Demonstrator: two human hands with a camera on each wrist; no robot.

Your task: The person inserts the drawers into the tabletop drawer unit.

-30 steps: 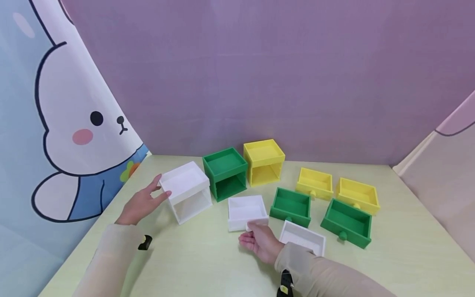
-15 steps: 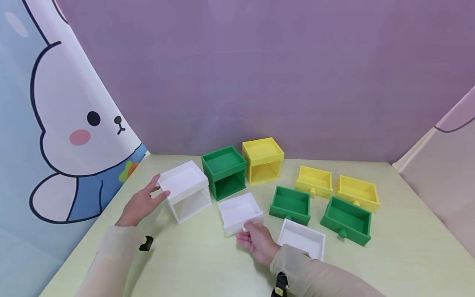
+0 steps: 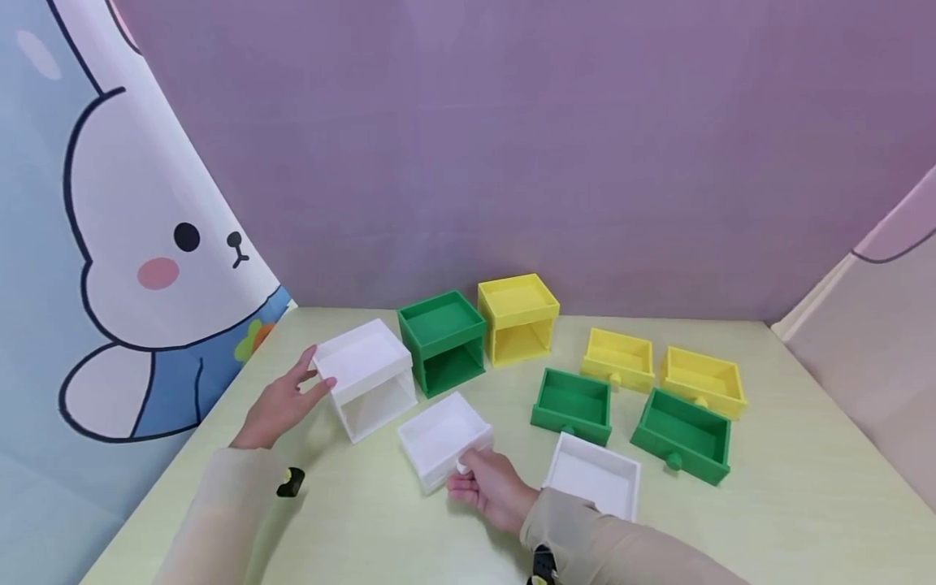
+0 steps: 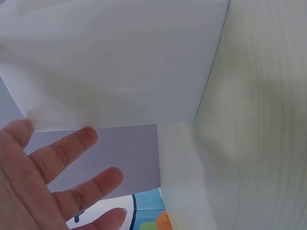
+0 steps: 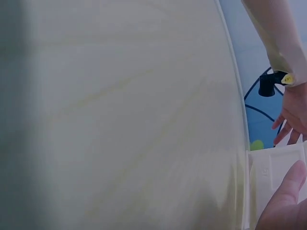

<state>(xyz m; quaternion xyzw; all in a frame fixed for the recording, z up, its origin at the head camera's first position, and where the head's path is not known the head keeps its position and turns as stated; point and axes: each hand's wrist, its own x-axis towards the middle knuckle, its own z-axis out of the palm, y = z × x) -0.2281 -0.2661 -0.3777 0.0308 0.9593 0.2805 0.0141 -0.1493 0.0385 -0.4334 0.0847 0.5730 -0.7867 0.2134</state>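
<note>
A white drawer (image 3: 444, 437) is in front of the white cabinet and turned at an angle, its back end toward the cabinet's opening. My right hand (image 3: 493, 490) pinches the small knob on its front, mostly hidden by the fingers. My left hand (image 3: 281, 405) holds the upper left side of the hollow white cabinet (image 3: 361, 366), thumb at the front edge and a finger at the back corner. In the left wrist view the fingertips (image 4: 86, 136) meet the edge of the cabinet's side panel (image 4: 134, 72); the other fingers are spread off it.
Hollow green (image 3: 442, 321) and yellow (image 3: 519, 301) cabinets stand to the right of the white one. On the table's right side lie two green drawers (image 3: 566, 398), two yellow drawers (image 3: 620, 353) and another white drawer (image 3: 603, 467), near my right sleeve. A purple cloth (image 3: 526, 162) hangs behind.
My right hand has moved left with the white drawer, turning its back end toward the white cabinet. The left hand and the cabinet have stayed in place.
</note>
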